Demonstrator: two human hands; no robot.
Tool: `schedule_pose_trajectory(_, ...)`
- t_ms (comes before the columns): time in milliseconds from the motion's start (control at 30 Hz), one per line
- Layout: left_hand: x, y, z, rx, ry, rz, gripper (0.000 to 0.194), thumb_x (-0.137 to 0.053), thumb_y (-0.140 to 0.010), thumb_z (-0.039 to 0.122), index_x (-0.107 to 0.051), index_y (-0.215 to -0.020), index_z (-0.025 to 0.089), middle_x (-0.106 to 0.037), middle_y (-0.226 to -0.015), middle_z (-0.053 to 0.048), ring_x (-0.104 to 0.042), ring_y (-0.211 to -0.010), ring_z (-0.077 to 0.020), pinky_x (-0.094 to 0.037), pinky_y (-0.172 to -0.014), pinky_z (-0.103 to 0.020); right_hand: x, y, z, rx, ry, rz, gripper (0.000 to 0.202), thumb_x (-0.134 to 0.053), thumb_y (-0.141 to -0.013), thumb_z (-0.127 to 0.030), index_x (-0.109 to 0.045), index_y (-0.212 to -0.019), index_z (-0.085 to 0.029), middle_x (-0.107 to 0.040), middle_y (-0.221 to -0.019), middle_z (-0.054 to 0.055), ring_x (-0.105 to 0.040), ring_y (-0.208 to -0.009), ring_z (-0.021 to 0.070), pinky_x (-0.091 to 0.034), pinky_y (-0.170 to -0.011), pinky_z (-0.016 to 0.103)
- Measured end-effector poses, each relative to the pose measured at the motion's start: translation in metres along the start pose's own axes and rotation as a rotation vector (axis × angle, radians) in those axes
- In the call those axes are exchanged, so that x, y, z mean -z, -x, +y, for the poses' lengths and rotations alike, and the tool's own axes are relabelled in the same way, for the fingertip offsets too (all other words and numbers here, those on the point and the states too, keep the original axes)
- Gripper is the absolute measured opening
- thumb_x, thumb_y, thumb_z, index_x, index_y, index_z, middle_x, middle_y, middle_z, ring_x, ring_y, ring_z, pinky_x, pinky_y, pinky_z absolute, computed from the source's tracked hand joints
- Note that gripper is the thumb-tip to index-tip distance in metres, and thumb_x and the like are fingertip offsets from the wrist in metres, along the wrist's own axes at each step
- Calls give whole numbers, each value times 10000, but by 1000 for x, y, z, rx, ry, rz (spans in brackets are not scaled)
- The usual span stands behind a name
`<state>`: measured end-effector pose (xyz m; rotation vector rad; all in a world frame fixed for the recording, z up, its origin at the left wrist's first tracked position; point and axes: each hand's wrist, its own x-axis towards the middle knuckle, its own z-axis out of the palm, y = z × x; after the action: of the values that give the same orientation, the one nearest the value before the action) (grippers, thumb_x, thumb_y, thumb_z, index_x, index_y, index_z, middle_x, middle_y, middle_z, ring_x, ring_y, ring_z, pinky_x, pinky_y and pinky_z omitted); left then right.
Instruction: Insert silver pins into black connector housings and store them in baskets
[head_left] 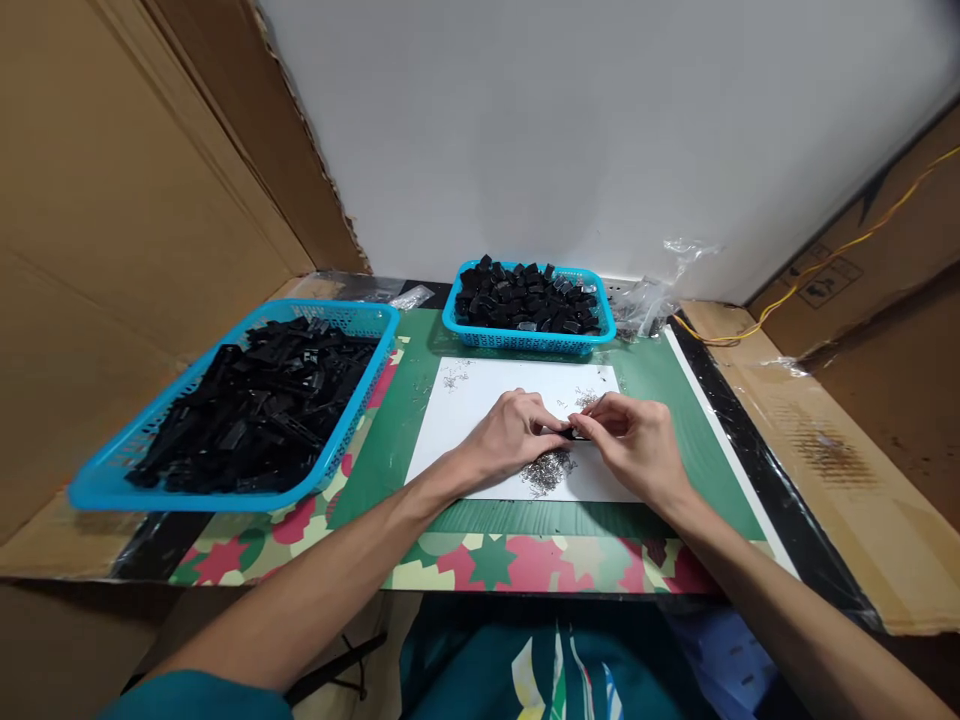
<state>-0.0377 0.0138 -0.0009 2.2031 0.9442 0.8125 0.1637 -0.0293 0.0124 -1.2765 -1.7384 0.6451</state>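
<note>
My left hand (514, 430) and my right hand (631, 440) meet over a white sheet (450, 440). Between their fingertips is a small black plastic piece (570, 433), mostly covered by the fingers. The left thumb and fingers pinch its left side. On its other side, the right thumb and forefinger are closed at the piece; whether they also hold something tiny cannot be seen. Just below the left fingers lies a pile of tiny metal parts (549, 472). A smaller heap of similar parts (586, 398) lies behind the right fingertips.
A large blue basket (337, 470) of long black plastic parts stands at left. Behind the sheet sits a smaller blue basket (525, 340) of black pieces. Clear plastic bags (645, 305) lie beside it. Cardboard walls (112, 200) flank the table, and a yellow wire (817, 265) hangs at right.
</note>
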Motion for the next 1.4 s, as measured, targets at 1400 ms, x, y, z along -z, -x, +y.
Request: schedule_pose_trajectory(1400, 83, -218, -34, 166, -681, 167, 352, -630, -1011, 365, -620, -1300, 165, -634, -1310, -117, -659, -1117, -240, -585, -946, -456, 11, 39, 37, 531, 197, 311, 222, -520, -1024, -160, -660, -852, -184, -654, -647, 15, -647, -518, 123, -496, -543, 191)
